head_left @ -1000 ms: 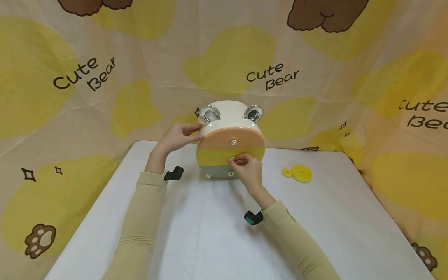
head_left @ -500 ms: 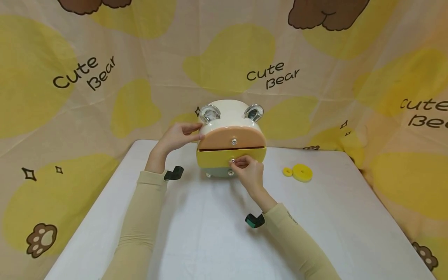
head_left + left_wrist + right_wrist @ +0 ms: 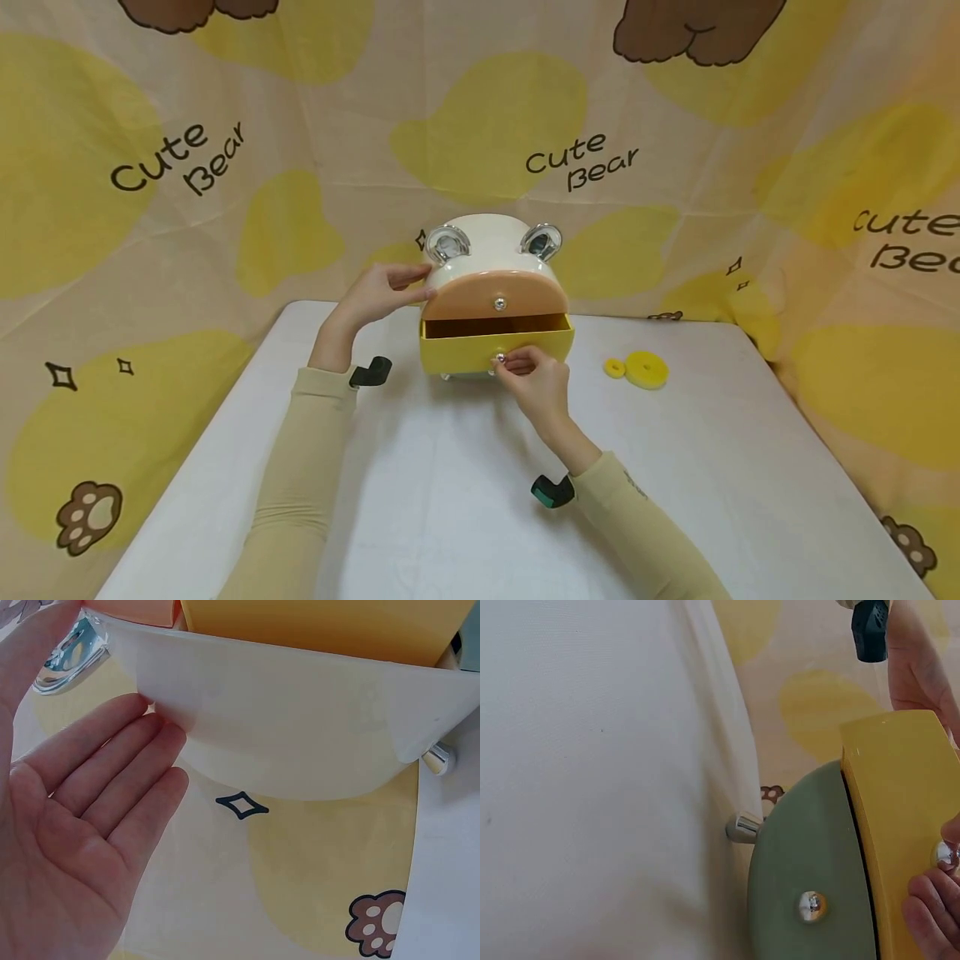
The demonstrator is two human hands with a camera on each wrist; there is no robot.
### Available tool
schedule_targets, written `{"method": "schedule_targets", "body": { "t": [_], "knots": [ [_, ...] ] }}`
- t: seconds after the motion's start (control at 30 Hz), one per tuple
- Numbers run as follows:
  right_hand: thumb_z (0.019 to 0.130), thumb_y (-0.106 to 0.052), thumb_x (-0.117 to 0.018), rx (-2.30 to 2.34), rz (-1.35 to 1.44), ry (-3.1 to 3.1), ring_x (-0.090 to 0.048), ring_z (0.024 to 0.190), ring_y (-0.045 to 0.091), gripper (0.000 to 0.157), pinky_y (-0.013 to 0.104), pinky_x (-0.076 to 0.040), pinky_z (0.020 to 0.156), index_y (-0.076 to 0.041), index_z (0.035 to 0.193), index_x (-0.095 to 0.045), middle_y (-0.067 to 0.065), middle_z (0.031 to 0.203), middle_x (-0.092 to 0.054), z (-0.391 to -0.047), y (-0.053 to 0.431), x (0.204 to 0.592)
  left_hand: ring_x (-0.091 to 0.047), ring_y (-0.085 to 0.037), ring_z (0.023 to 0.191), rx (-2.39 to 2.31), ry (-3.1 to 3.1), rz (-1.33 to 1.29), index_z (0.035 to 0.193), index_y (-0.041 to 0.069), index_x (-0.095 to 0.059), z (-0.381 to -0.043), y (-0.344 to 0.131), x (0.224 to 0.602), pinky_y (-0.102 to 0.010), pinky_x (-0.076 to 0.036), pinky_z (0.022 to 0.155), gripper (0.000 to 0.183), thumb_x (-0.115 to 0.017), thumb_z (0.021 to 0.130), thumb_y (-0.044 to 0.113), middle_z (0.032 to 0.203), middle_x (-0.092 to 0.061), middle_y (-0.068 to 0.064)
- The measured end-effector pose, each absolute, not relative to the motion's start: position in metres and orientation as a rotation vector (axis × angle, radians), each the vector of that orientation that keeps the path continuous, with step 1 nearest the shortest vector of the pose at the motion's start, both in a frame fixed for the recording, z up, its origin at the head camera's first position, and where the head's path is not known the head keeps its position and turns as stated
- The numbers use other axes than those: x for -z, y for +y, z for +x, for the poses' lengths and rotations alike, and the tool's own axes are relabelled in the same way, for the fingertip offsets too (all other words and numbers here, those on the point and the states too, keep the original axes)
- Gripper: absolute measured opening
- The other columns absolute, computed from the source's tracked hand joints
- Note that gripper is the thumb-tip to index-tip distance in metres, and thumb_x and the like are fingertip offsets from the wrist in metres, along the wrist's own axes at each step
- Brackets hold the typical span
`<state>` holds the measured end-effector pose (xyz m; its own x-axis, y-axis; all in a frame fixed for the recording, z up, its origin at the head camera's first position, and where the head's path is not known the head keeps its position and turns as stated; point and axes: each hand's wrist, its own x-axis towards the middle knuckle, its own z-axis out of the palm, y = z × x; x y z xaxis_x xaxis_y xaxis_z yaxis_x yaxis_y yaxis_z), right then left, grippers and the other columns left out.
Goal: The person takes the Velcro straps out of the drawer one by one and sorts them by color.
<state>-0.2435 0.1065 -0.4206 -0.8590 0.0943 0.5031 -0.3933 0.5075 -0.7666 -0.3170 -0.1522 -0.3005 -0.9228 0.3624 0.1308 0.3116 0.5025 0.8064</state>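
Observation:
A small rounded white cabinet [image 3: 491,242] with silver ears stands at the back of the table. Its middle yellow drawer [image 3: 457,354] is pulled partway out, below the peach drawer [image 3: 465,302]. My right hand [image 3: 542,390] pinches the yellow drawer's silver knob [image 3: 946,856] between thumb and fingers. Against the cabinet's left side rests my left hand [image 3: 375,293]; in the left wrist view its fingers [image 3: 131,761] are fairly straight, at the white wall. The green bottom drawer [image 3: 810,847] is flush with the cabinet in the right wrist view, mostly hidden from the head camera.
Two yellow rings, one large [image 3: 647,370] and one small [image 3: 615,368], lie right of the cabinet on the white table [image 3: 442,500]. Behind hangs a patterned cloth [image 3: 360,125]. Short silver feet [image 3: 742,828] hold the cabinet up.
The yellow drawer has slid out toward me from fully closed, with my right hand drawing back on its knob. My left hand has stayed at the cabinet's side.

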Motion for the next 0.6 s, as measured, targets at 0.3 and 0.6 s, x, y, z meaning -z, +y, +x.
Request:
{"method": "schedule_targets", "body": {
  "t": [0.3, 0.6],
  "knots": [
    [0.074, -0.023, -0.080, -1.344, 0.254, -2.251, -0.066, 0.062, 0.009, 0.019, 0.019, -0.055, 0.058, -0.008, 0.077, -0.069, 0.000, 0.070, -0.071, -0.230, 0.108, 0.424, -0.046, -0.028, 0.131, -1.439, 2.656, 0.585, 0.137, 0.006, -0.051, -0.308, -0.150, 0.294, -0.046, -0.039, 0.107, 0.058, -0.071, 0.086, 0.026, 0.142, -0.048, -0.012],
    [0.074, -0.021, -0.081, -1.345, 0.279, -2.233, -0.066, 0.062, 0.009, 0.018, 0.018, -0.055, 0.058, -0.008, 0.078, -0.069, 0.001, 0.071, -0.071, -0.216, 0.111, 0.424, -0.048, -0.027, 0.130, -1.430, 2.665, 0.581, 0.136, 0.007, -0.052, -0.309, -0.151, 0.295, -0.045, -0.040, 0.106, 0.058, -0.071, 0.086, 0.028, 0.140, -0.050, -0.011]
  ]
}}
